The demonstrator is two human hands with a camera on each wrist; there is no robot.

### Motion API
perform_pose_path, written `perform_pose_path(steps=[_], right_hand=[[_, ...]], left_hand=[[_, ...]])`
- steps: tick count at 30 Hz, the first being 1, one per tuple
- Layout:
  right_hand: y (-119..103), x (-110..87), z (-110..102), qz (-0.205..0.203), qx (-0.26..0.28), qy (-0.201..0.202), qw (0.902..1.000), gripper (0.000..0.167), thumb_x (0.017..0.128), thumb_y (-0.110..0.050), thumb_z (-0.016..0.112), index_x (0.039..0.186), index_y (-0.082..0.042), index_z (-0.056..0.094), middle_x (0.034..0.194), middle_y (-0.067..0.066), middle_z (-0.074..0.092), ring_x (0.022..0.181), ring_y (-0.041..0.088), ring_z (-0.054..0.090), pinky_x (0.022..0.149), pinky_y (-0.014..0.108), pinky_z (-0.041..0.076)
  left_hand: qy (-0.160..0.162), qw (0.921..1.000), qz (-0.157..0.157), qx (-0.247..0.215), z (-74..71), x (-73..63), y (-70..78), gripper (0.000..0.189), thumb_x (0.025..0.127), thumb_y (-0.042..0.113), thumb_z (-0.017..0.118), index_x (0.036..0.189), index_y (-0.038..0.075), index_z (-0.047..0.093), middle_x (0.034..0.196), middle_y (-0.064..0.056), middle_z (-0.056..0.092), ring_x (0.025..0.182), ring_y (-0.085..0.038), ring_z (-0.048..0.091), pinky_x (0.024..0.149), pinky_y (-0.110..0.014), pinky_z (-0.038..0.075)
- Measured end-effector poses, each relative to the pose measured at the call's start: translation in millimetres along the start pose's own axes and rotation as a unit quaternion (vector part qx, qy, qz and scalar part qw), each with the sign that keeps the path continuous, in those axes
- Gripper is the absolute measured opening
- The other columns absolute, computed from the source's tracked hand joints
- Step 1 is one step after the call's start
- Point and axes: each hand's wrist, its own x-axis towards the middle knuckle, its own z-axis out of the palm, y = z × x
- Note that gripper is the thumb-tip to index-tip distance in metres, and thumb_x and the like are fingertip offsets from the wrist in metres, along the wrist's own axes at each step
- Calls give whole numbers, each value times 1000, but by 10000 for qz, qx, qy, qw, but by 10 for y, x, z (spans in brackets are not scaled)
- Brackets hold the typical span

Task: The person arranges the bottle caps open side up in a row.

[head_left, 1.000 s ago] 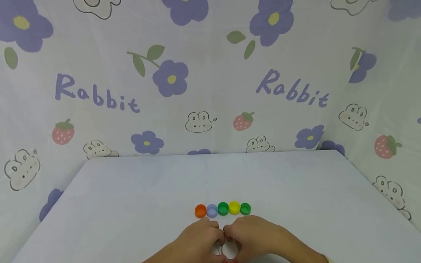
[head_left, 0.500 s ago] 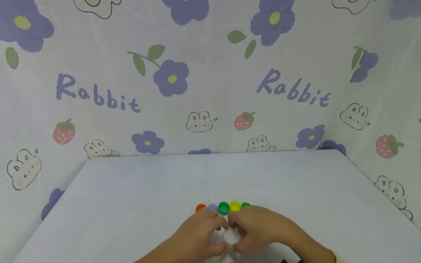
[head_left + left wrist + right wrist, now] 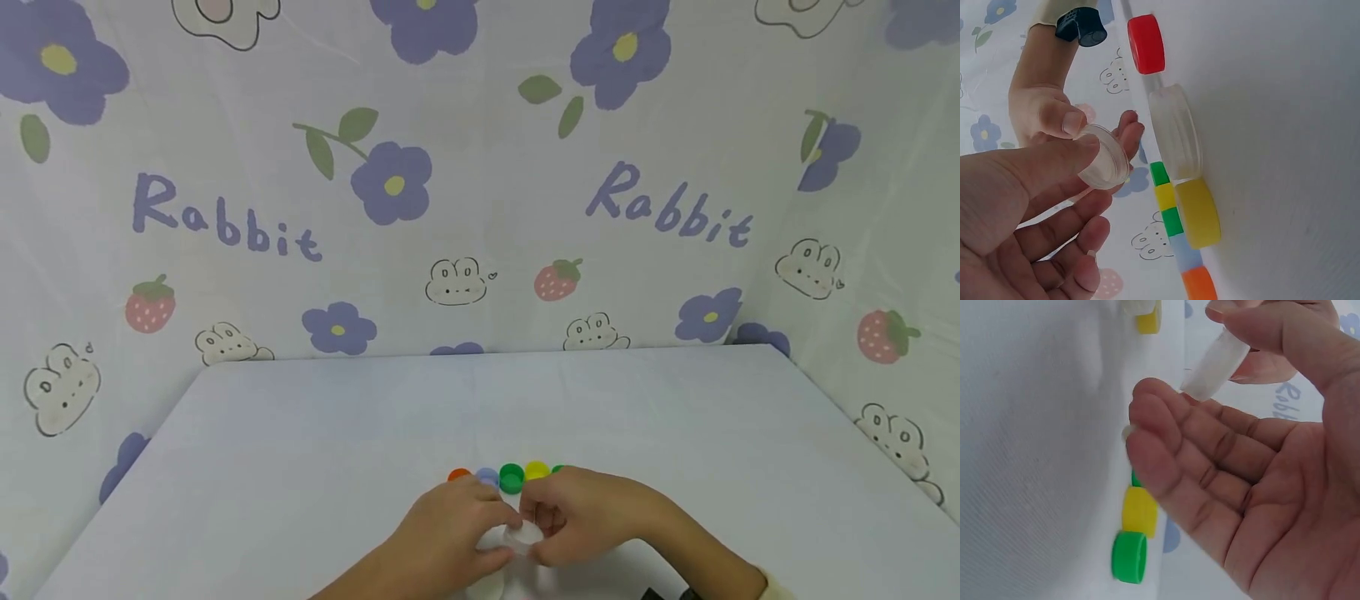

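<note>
A small translucent round plastic cap [image 3: 522,536] is held between both hands, tilted, and in the left wrist view it is above the table. My left hand [image 3: 450,533] pinches it by the rim, thumb on the near side in the left wrist view. From the other side my right hand [image 3: 596,517] grips it with thumb and fingers; its remaining fingers are curved. Under the hands, a larger clear round cap [image 3: 1175,134] stands on the table between a red cap [image 3: 1146,45] and a yellow cap [image 3: 1197,214].
Beyond the hands runs a row of coloured caps: orange [image 3: 459,475], pale blue [image 3: 487,477], green [image 3: 512,478], yellow [image 3: 537,472] and another green cap [image 3: 1129,557]. A patterned cloth [image 3: 480,208] hangs behind the white table [image 3: 337,433].
Both hands have moved slightly away from the body and up, bringing the translucent cap with them. It now tilts, and the hands cover parts of the coloured row.
</note>
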Motion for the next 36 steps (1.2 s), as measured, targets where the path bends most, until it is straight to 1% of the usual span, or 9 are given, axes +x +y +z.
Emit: perform_pose_path(steps=[5, 10, 15, 17, 20, 23, 29, 32, 36], right_hand=[[55, 19, 5, -10, 539, -17, 9985, 17, 87, -11, 72, 104, -10, 70, 82, -15, 64, 74, -1, 59, 71, 23, 54], [105, 47, -2, -194, 1027, -70, 9945, 19, 94, -10, 66, 112, -5, 70, 83, -7, 70, 73, 2, 62, 69, 25, 55], [115, 75, 4, -317, 1719, -48, 9846, 19, 105, -11, 53, 109, 0, 69, 87, 8, 73, 73, 12, 68, 67, 34, 60], [111, 83, 14, -304, 1844, 5, 9824, 22, 107, -12, 51, 108, 1, 68, 86, 9, 72, 73, 14, 69, 67, 37, 60], [105, 93, 27, -246, 1945, 118, 9805, 21, 107, -11, 50, 106, 3, 67, 84, 9, 72, 71, 15, 68, 65, 38, 60], [105, 100, 36, -110, 2047, 305, 9783, 20, 107, -11, 51, 104, 3, 65, 82, 10, 72, 69, 15, 67, 63, 38, 60], [98, 105, 36, 332, 2518, 556, 9656, 20, 107, -13, 52, 104, 3, 63, 81, 12, 71, 67, 17, 65, 61, 29, 57], [90, 110, 42, 465, 2734, 598, 9589, 20, 106, -14, 53, 103, 4, 62, 81, 13, 70, 66, 17, 64, 60, 27, 56], [79, 121, 64, 555, 2888, 652, 9536, 18, 106, -14, 54, 105, 3, 59, 80, 14, 70, 67, 19, 63, 60, 27, 55]], left_hand=[[151, 9997, -178, -110, -46, -15, 5, 21, 86, 25, 84, 105, 19, 80, 99, 14, 72, 90, 0, 62, 75, -17, 48], [352, 9984, -322, -287, -81, -15, -24, 19, 87, 23, 83, 106, 19, 80, 95, 16, 74, 85, 0, 64, 73, -19, 49], [538, 9925, -684, -863, -99, -2, -53, 15, 91, 20, 79, 105, 15, 78, 81, 15, 70, 70, 4, 57, 64, -17, 47], [638, 9891, -728, -1106, -95, 0, -60, 14, 92, 17, 77, 105, 14, 77, 80, 13, 70, 67, 4, 54, 62, -16, 47], [770, 9854, -708, -1340, -95, 1, -69, 15, 92, 13, 77, 107, 11, 77, 83, 8, 72, 68, 4, 56, 62, -16, 48], [746, 9835, -741, -1473, -103, 0, -71, 19, 91, 10, 78, 109, 9, 75, 88, 4, 75, 73, 2, 63, 65, -16, 51], [517, 9856, -897, -1335, -110, 6, -65, 35, 85, 13, 85, 118, 9, 73, 102, -1, 76, 82, -3, 69, 68, -15, 53], [675, 9900, -736, -999, -95, -1, -70, 40, 81, 16, 88, 117, 10, 72, 104, -1, 77, 81, -5, 69, 68, -16, 52], [888, 9921, -582, -671, -78, -5, -76, 39, 79, 18, 90, 113, 11, 73, 98, 0, 77, 77, -6, 68, 66, -16, 51]])
